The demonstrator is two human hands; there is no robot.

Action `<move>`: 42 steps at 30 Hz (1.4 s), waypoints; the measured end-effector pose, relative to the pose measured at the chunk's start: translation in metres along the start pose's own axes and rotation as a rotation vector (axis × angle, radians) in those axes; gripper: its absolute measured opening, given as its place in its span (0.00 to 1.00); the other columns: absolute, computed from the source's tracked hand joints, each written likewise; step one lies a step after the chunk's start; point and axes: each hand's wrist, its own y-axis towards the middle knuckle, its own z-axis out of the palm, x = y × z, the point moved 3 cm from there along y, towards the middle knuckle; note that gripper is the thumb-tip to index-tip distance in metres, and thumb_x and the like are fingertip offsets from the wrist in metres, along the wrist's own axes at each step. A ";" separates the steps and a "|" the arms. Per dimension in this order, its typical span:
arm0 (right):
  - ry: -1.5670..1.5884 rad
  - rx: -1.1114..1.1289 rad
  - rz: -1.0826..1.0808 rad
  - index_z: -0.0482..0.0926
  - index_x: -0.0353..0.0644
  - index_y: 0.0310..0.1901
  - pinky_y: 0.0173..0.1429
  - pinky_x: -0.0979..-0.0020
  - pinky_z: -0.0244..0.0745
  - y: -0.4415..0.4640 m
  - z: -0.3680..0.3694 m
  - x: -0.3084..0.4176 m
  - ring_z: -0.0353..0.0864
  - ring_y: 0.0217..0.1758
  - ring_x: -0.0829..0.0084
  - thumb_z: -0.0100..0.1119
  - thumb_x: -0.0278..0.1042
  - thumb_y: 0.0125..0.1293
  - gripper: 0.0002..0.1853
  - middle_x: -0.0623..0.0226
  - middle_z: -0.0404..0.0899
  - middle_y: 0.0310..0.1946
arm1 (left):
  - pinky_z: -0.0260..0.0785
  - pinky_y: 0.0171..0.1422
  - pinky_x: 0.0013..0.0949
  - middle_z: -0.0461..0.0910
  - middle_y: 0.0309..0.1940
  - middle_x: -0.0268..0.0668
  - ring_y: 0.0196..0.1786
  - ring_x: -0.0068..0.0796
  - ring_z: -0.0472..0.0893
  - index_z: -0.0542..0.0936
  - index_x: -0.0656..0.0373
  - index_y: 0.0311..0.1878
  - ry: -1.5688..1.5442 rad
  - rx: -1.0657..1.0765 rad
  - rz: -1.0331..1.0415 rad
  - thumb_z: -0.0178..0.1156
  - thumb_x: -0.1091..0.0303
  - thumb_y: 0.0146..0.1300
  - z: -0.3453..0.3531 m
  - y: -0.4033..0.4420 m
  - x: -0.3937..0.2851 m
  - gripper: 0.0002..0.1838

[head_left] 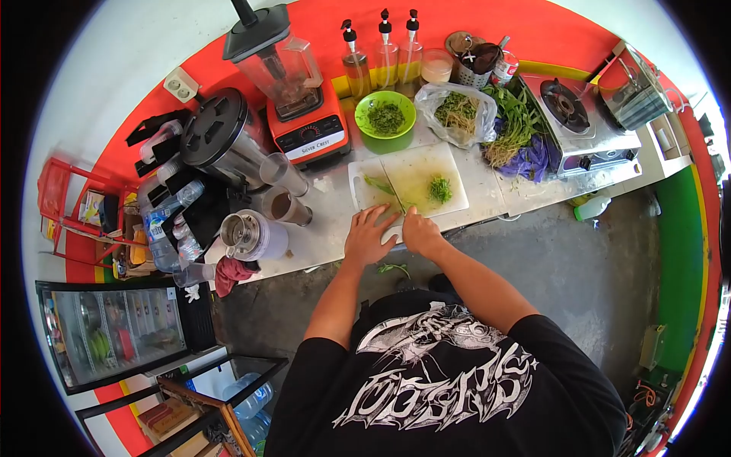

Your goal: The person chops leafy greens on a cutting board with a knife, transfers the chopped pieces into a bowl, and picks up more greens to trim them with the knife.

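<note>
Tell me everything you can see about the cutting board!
The cutting board is pale with a yellow-green tinge, roughly rectangular, and looks like plastic. It lies flat on the counter. A pile of chopped greens sits on its right side and a leaf lies toward its left. The knife in the right hand reaches over it, and the left hand is at its near edge.

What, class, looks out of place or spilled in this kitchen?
A small green leafy sprig lies on the grey floor, below the silver metal counter. It looks odd because the long-stemmed green herbs lie up on the counter.
</note>
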 end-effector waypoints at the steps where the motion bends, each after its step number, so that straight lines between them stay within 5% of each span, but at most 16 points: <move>1: 0.010 0.006 0.022 0.64 0.31 0.52 0.59 0.49 0.79 -0.003 0.000 0.000 0.84 0.53 0.40 0.56 0.28 0.67 0.17 0.36 0.83 0.46 | 0.56 0.75 0.47 0.69 0.71 0.31 0.74 0.37 0.64 0.77 0.36 0.67 0.000 -0.004 0.009 0.67 0.54 0.58 0.000 0.000 0.001 0.31; 9: 0.040 0.018 0.058 0.65 0.30 0.53 0.61 0.51 0.78 -0.001 0.002 0.006 0.82 0.57 0.41 0.58 0.28 0.66 0.19 0.36 0.82 0.49 | 0.55 0.76 0.46 0.68 0.72 0.31 0.74 0.36 0.63 0.76 0.36 0.69 -0.001 0.008 0.024 0.66 0.52 0.59 -0.001 -0.001 0.000 0.32; 11: -0.045 0.041 0.010 0.65 0.28 0.56 0.58 0.55 0.81 0.007 -0.005 0.005 0.85 0.55 0.45 0.68 0.36 0.63 0.28 0.41 0.83 0.49 | 0.54 0.77 0.46 0.67 0.73 0.31 0.75 0.36 0.63 0.73 0.37 0.72 0.055 0.027 0.018 0.65 0.52 0.60 0.000 0.000 0.000 0.34; 15: -0.037 0.064 0.024 0.65 0.28 0.55 0.60 0.55 0.81 0.011 -0.009 0.004 0.84 0.57 0.45 0.68 0.34 0.63 0.27 0.40 0.82 0.51 | 0.53 0.77 0.46 0.66 0.73 0.30 0.75 0.35 0.62 0.70 0.37 0.74 0.049 0.031 0.001 0.64 0.52 0.61 0.002 0.000 0.002 0.36; 17: 0.041 0.066 0.056 0.65 0.30 0.53 0.62 0.49 0.77 0.010 -0.004 0.000 0.82 0.57 0.40 0.56 0.31 0.68 0.18 0.36 0.82 0.49 | 0.53 0.77 0.46 0.68 0.72 0.34 0.74 0.39 0.64 0.72 0.42 0.73 0.019 0.021 -0.001 0.66 0.52 0.60 0.002 0.001 0.001 0.35; 23: 0.068 0.052 0.069 0.66 0.29 0.52 0.61 0.48 0.77 -0.011 0.010 -0.002 0.83 0.55 0.39 0.56 0.31 0.68 0.17 0.34 0.82 0.47 | 0.54 0.76 0.46 0.69 0.71 0.32 0.74 0.38 0.64 0.76 0.44 0.66 -0.028 -0.014 0.009 0.67 0.52 0.58 0.000 -0.001 0.002 0.31; 36: 0.009 0.040 0.061 0.66 0.30 0.52 0.61 0.48 0.77 -0.009 0.015 -0.004 0.83 0.55 0.38 0.53 0.34 0.70 0.16 0.34 0.82 0.47 | 0.56 0.75 0.46 0.68 0.72 0.31 0.74 0.37 0.64 0.75 0.41 0.67 -0.014 -0.026 -0.009 0.69 0.54 0.56 0.005 -0.002 0.003 0.33; 42: 0.139 -0.029 0.034 0.66 0.30 0.53 0.60 0.46 0.77 -0.001 0.007 -0.018 0.82 0.54 0.36 0.47 0.35 0.72 0.16 0.32 0.82 0.46 | 0.54 0.78 0.45 0.67 0.73 0.32 0.75 0.38 0.63 0.74 0.48 0.69 -0.059 -0.022 -0.024 0.67 0.54 0.58 0.002 0.000 0.001 0.34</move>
